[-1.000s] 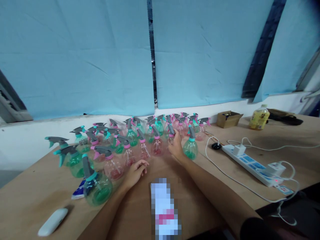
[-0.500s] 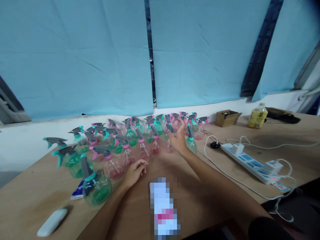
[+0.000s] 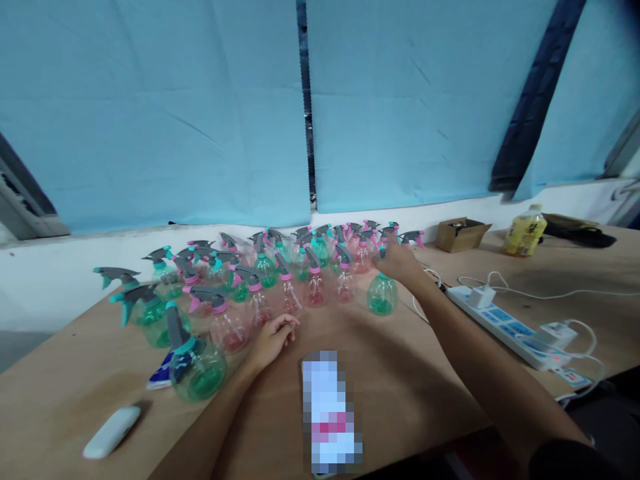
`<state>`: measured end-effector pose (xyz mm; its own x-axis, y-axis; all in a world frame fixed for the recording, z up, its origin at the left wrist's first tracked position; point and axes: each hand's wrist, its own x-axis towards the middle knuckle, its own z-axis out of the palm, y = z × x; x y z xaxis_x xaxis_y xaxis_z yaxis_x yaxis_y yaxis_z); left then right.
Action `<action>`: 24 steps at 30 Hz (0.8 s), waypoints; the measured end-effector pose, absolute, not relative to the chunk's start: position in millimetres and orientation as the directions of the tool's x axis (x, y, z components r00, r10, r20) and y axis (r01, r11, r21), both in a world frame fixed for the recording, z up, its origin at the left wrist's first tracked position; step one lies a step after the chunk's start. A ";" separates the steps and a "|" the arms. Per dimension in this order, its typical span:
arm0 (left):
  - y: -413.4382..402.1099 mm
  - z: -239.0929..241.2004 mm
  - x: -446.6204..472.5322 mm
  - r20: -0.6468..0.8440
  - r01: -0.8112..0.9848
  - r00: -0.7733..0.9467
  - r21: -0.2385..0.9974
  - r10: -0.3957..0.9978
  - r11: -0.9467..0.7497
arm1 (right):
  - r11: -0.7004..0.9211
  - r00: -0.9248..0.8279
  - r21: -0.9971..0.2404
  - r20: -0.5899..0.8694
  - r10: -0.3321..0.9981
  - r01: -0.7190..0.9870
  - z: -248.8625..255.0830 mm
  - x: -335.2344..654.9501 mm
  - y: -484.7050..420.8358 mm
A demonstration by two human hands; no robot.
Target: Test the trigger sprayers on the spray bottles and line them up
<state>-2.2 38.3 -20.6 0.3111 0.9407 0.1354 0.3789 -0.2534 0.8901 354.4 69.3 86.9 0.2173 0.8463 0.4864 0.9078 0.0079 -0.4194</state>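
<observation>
The printing on the yellow label of the drink bottle (image 3: 525, 232) and on the blue stickers of the power strip (image 3: 505, 327) is too small to read, and the screen of the phone (image 3: 327, 400) is blurred into blocks. The right hand (image 3: 401, 262) is at the top of the green spray bottle (image 3: 383, 295), which stands on the wooden table (image 3: 400, 373), at the right end of the front row, just beside a pink one. Its body is clear, smooth, tinted plastic, round and squat, with a turquoise collar; its long axis is upright. The hand covers most of the grey head, so I cannot tell which way the nozzle points, nor whether the fingers pinch it or only touch it. The left hand (image 3: 275, 337) rests on the table, fingers loosely curled and close together, near the pink spray bottle (image 3: 260, 307). More see-through pink and green spray bottles (image 3: 316, 290) crowd behind, before a creased blue cloth curtain (image 3: 200, 133) and a white wall (image 3: 125, 247).
</observation>
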 end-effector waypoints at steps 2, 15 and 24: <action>37.9 -20.5 -1.3 0.136 0.374 0.308 0.893 0.942 -0.251 | 0.022 0.159 -0.342 0.493 0.856 0.939 82.0 351.1 65.3; 36.6 -19.7 -0.9 0.131 0.372 0.307 0.895 0.943 -0.246 | 0.619 -0.015 -0.749 0.634 0.773 0.236 39.9 240.7 58.5; 37.9 -22.4 -1.1 0.149 0.376 0.318 0.887 0.936 -0.269 | 0.542 -0.234 -0.840 0.534 0.812 -0.035 24.1 213.5 64.5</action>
<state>-1.1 37.9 -22.4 0.3184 0.9361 0.1494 0.3759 -0.2694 0.8866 213.5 64.5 24.1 -0.2342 0.8124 0.5340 -0.0347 0.5420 -0.8397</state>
